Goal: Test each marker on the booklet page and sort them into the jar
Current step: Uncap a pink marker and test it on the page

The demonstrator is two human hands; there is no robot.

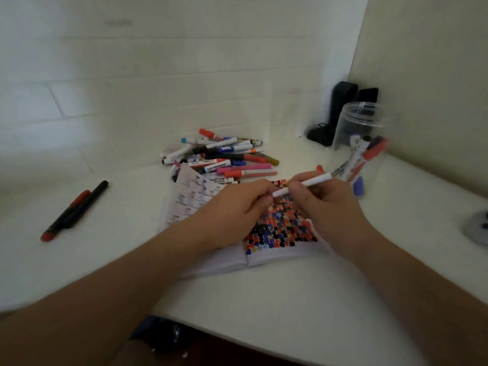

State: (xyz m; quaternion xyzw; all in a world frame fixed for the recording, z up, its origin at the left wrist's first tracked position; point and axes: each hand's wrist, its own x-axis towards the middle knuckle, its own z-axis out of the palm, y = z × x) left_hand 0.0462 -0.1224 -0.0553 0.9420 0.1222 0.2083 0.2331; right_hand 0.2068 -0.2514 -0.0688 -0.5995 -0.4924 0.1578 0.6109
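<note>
An open booklet lies on the white table; its right page is covered with red, blue and black test marks. Above that page both hands hold one white marker. My right hand grips the barrel, and my left hand pinches its lower left end. A pile of several coloured markers lies just behind the booklet. The clear plastic jar stands at the back right, and a few markers lean or lie against its front.
A black marker and a red marker lie together at the left of the table. Dark objects stand in the corner behind the jar. A grey object sits at the right edge. The wall is close behind.
</note>
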